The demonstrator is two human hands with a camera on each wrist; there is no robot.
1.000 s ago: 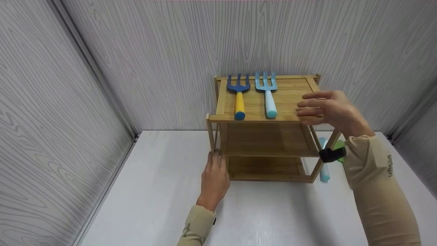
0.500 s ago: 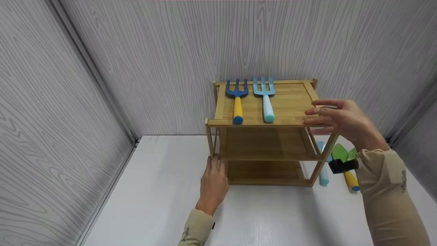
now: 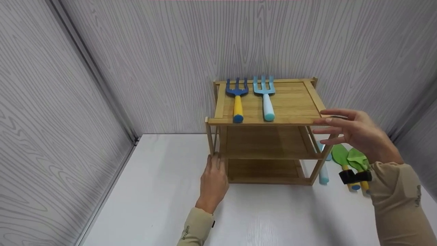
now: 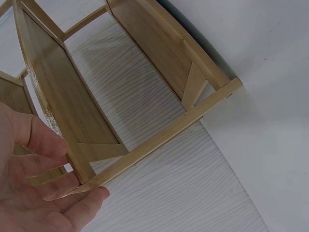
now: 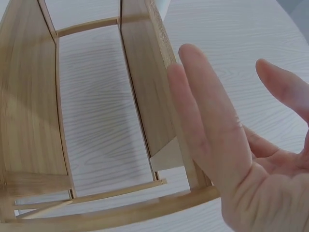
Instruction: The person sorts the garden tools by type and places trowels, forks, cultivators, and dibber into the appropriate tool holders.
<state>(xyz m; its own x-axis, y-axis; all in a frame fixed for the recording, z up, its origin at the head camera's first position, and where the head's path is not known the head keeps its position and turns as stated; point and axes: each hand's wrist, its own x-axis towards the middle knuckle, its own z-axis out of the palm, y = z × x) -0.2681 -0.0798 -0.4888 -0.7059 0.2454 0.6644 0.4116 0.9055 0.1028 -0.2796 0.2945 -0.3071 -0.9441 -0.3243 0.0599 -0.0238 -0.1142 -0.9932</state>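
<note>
Cannot read the tiny lettering (image 3: 418,195) on the right sleeve (image 3: 392,201); cannot see all of the light-blue tool (image 3: 324,176) behind the rack (image 3: 295,99).

Diffuse light fills the head view, the wall (image 3: 266,37) dimmer than the table (image 3: 153,198); faint glare streaks the table between five and six o'clock, a soft shadow between four and five; glints fleck the rack (image 4: 72,96) at nine o'clock in the left-wrist view; both wrist lenses bow its edges.
</note>
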